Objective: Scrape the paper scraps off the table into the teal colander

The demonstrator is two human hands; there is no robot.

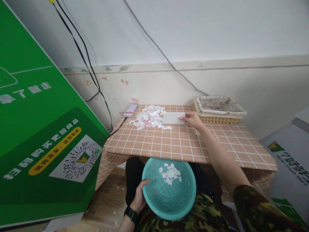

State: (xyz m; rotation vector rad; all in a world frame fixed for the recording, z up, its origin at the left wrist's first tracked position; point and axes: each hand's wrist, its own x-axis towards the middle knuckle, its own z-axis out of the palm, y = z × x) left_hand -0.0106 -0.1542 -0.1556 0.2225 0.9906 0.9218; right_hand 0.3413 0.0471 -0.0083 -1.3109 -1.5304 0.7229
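My right hand pinches the right end of a flat white rectangular card lying low over the table. The card's left edge touches or nearly touches a heap of small white and pinkish paper scraps. In my lap, just under the table edge, my left hand grips the left rim of a teal plastic colander, thumb over the rim. Several white paper scraps lie inside the colander, toward its far side.
A checked cloth covers the table. A lined wicker basket stands at its back right, and a pixelated object lies at the back left. Black cables hang by the wall. A green sign panel rises at left.
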